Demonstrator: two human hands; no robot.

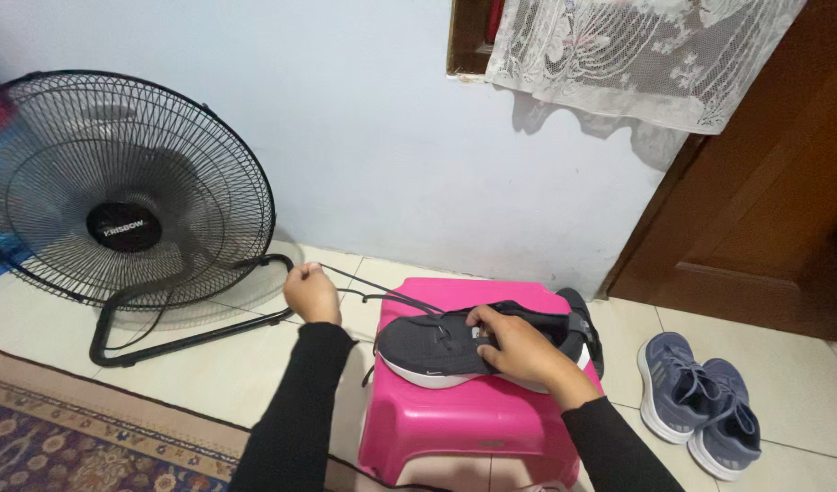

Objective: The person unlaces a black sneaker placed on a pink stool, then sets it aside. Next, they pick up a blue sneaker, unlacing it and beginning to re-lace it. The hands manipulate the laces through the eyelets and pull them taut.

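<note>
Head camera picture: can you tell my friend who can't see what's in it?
A left hand pulls a black lace out from a dark grey shoe on a pink stool, while the right hand holds the shoe down. A black fan and two blue-grey shoes stand nearby.

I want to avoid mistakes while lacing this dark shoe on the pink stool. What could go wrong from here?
1. The left hand pulls the black lace sideways, while the dark shoe sits near the edge of the pink stool; if the right hand loosens, the shoe may slide off.
2. The lace is stretched toward the floor fan; a loose end might catch on its frame.
</note>
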